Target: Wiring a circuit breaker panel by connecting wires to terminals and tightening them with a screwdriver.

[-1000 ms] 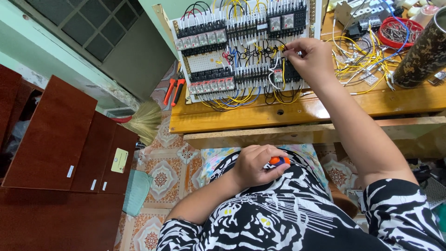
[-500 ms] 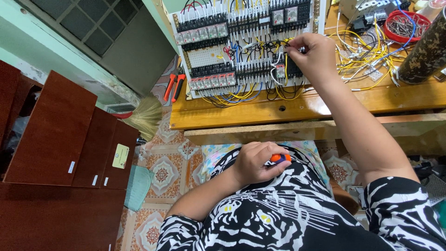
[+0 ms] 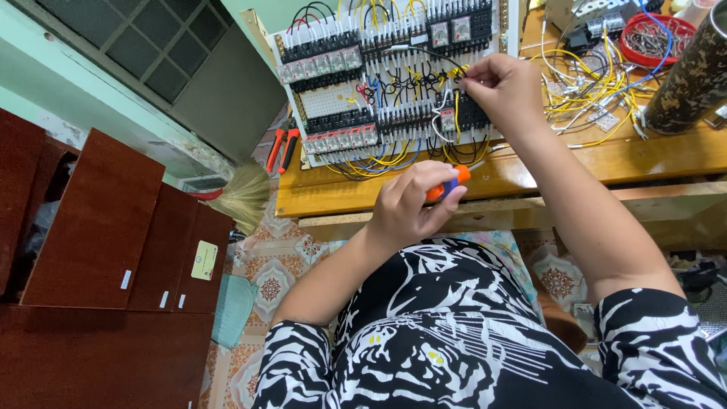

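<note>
A white wiring panel (image 3: 333, 98) with rows of black relays and yellow, black and blue wires stands tilted on the wooden bench (image 3: 522, 170). My right hand (image 3: 503, 87) pinches a wire end at the panel's right side, by a black relay block. My left hand (image 3: 413, 204) is raised in front of my chest, just below the bench edge, shut on a screwdriver with an orange and blue handle (image 3: 447, 185). Its tip points up toward the panel.
Orange-handled pliers (image 3: 282, 148) lie at the bench's left end. Loose yellow wires (image 3: 598, 83), a red bowl of small parts (image 3: 651, 34) and a dark camouflage tumbler (image 3: 693, 76) sit at the right. Dark red cabinets (image 3: 98, 227) and a straw broom (image 3: 246, 197) are on the left.
My left hand has lifted the screwdriver from my lap up toward the bench edge. My right hand stays on the wire at the panel.
</note>
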